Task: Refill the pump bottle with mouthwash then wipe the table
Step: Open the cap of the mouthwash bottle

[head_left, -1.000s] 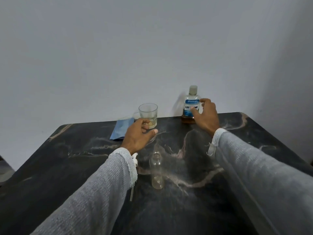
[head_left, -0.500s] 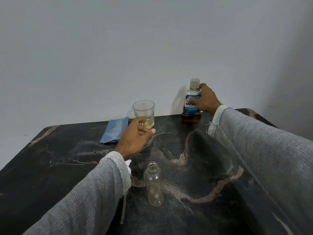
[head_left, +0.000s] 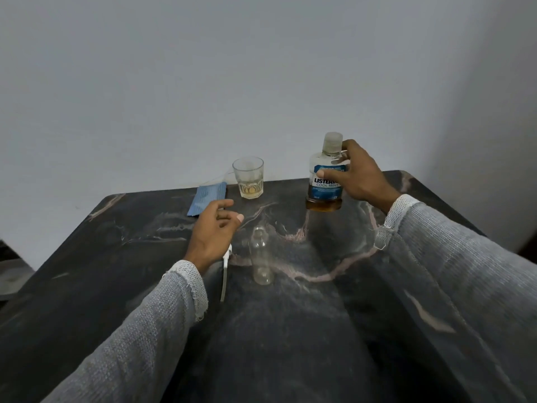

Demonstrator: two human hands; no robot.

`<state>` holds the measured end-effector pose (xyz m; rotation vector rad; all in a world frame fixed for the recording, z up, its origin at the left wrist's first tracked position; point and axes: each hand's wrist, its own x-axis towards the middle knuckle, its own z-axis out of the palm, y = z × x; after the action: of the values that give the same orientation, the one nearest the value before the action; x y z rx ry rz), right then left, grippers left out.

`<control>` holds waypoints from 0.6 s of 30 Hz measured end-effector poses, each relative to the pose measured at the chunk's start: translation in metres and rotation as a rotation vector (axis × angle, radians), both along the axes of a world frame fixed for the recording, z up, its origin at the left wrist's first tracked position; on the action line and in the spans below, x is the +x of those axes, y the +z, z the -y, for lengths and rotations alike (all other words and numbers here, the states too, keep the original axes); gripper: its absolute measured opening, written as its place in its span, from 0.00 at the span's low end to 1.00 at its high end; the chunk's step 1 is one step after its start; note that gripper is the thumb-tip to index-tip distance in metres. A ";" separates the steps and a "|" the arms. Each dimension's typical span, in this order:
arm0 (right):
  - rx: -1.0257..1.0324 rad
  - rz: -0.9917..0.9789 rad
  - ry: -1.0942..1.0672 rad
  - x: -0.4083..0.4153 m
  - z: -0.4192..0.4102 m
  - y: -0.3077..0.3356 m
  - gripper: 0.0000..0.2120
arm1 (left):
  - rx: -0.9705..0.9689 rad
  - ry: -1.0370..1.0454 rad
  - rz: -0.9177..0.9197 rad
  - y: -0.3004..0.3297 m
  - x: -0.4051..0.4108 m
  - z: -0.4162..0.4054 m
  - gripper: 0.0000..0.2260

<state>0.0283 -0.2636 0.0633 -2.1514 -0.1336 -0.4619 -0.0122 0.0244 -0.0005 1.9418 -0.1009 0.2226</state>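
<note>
My right hand (head_left: 359, 177) grips a mouthwash bottle (head_left: 325, 181) with a blue label, a clear cap and a little amber liquid at the bottom; it hangs lifted just above the dark marble table (head_left: 116, 257). A small clear pump bottle (head_left: 260, 257) stands uncapped in the middle of the table. Its white pump head with dip tube (head_left: 225, 270) lies to the left of it, partly under my left wrist. My left hand (head_left: 213, 231) hovers open between the glass and the pump bottle, holding nothing.
A glass tumbler (head_left: 249, 177) with a little yellowish liquid stands at the back edge. A folded blue cloth (head_left: 207, 197) lies left of it. A white wall rises right behind the table.
My right hand has lifted the mouthwash bottle off the table and brought it nearer. My left hand has let go of the glass and drawn back toward the pump bottle.
</note>
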 end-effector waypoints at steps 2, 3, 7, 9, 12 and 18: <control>-0.016 -0.002 0.016 -0.028 -0.003 0.002 0.26 | -0.039 0.031 0.017 -0.001 -0.023 0.001 0.16; -0.024 -0.006 0.019 -0.043 -0.005 0.002 0.26 | -0.059 0.048 0.023 -0.002 -0.036 0.001 0.15; -0.003 -0.015 0.051 -0.097 -0.013 -0.004 0.26 | -0.125 0.105 0.028 -0.011 -0.084 -0.001 0.11; 0.007 -0.030 0.073 -0.121 -0.016 -0.007 0.27 | -0.139 0.121 0.040 -0.017 -0.108 -0.001 0.10; 0.029 -0.045 0.095 -0.149 -0.021 -0.015 0.27 | -0.154 0.128 0.059 -0.028 -0.141 0.004 0.08; 0.042 -0.063 0.098 -0.182 -0.032 -0.033 0.28 | -0.113 -0.016 0.062 -0.037 -0.176 0.037 0.09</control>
<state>-0.1540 -0.2316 0.0306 -2.1049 -0.1918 -0.3370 -0.1882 -0.0121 -0.0376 1.8214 -0.1420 0.2718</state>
